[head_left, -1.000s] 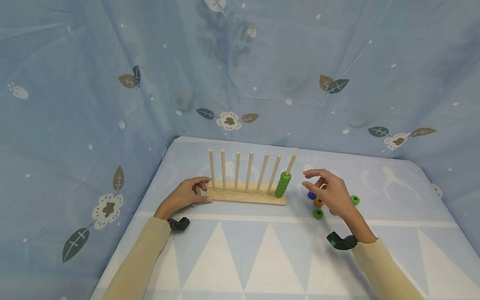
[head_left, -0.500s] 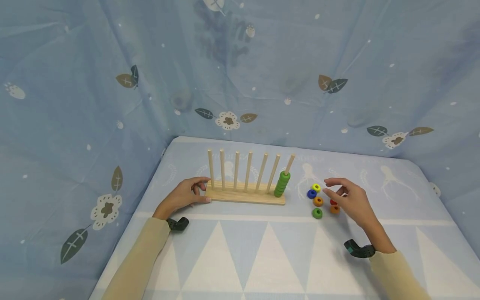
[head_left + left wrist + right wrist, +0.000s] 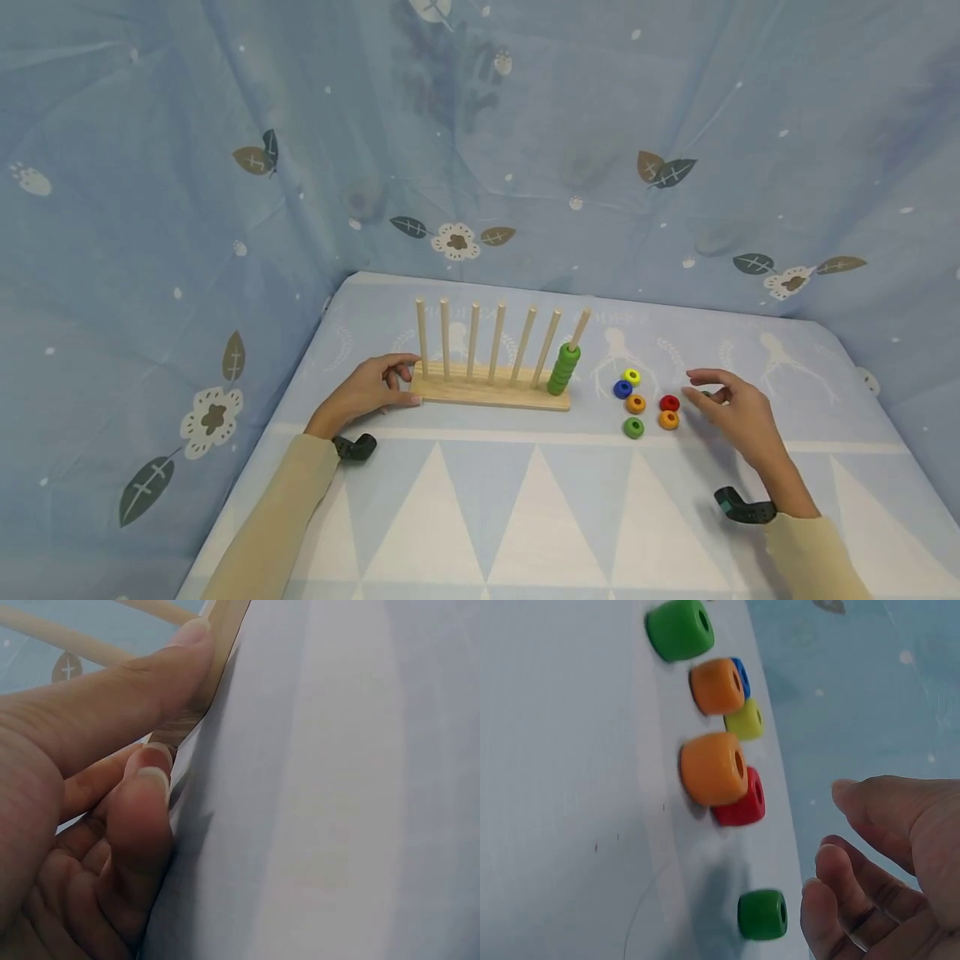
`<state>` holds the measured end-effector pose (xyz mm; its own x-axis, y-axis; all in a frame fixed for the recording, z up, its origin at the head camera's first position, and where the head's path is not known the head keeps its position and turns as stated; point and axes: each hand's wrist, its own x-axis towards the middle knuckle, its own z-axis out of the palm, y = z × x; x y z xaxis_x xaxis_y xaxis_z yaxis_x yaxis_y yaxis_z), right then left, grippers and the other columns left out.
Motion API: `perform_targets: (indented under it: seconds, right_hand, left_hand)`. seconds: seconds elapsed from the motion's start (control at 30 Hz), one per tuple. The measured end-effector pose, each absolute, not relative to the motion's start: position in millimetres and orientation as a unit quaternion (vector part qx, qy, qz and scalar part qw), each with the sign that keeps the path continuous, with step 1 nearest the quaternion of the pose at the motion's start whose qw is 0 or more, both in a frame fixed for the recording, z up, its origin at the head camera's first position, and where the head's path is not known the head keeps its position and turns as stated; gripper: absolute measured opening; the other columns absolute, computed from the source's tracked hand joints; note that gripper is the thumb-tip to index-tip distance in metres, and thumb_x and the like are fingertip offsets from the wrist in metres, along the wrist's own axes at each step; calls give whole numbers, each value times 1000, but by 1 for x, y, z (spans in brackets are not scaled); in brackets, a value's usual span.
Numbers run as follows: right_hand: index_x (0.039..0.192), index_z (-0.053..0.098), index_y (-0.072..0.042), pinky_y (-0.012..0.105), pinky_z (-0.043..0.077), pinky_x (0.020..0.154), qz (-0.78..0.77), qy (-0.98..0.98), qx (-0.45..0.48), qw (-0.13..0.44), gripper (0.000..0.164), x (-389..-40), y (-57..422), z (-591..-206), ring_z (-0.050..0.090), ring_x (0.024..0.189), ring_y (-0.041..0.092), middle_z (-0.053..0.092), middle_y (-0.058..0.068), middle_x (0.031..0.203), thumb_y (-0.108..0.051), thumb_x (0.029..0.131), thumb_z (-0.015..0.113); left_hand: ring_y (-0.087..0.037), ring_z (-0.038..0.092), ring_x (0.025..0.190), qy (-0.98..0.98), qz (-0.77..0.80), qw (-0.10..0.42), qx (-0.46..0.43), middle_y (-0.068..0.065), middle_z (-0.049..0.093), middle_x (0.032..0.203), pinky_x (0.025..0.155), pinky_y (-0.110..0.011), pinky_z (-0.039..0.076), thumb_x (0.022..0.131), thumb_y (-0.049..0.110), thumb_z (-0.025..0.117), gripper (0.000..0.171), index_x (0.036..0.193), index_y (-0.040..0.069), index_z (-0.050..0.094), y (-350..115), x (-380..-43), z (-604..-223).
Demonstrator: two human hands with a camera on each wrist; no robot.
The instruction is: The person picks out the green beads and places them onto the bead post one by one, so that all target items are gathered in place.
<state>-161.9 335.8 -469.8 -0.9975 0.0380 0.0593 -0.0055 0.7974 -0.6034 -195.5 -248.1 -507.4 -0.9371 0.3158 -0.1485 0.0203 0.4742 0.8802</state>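
Observation:
A wooden peg rack [image 3: 491, 395] with a row of upright pegs stands in the middle of the head view. Several green beads [image 3: 563, 369] are stacked on its rightmost peg. My left hand [image 3: 367, 388] grips the left end of the base, thumb along the front edge and fingers at the end. My right hand [image 3: 744, 417] hovers over the table at the right, thumb and fingers apart and holding nothing. Just beyond its fingertips in the right wrist view lies a loose green bead [image 3: 757, 916], mostly hidden by the hand in the head view.
Between rack and right hand lie a red bead [image 3: 739, 810], an orange bead [image 3: 707, 769], another orange bead [image 3: 711, 688], a yellow bead [image 3: 739, 722], a blue bead [image 3: 618, 392] and another green bead [image 3: 673, 631]. Blue patterned cloth [image 3: 525, 167] rises behind the table.
My right hand has moved right, away from the rack and past the loose beads, uncovering the red and orange ones. The left hand keeps its grip on the rack.

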Motion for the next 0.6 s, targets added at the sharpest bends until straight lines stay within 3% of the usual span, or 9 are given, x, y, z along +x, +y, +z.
perform_targets:
  seconds: [0.43,0.6]
  right_hand:
    - [134,64,-4,28,48,55,310,-950,-27,19,48,-161,359,-484,60,73,19,65,20,124,-34,98,73]
    - [135,63,-3,27,46,56,306,-951,-31,12,51,-162,361,-488,58,78,21,63,22,128,-37,99,71]
  left_hand:
    - [-25,62,77,840,508,157,111,-13,59,106,63,-35,59,79,18,92,76,144,5,55,-249,-199,-502]
    - [-23,62,83,848,497,153,103,-11,60,105,75,-31,55,78,17,93,76,144,5,56,-247,-199,-500]
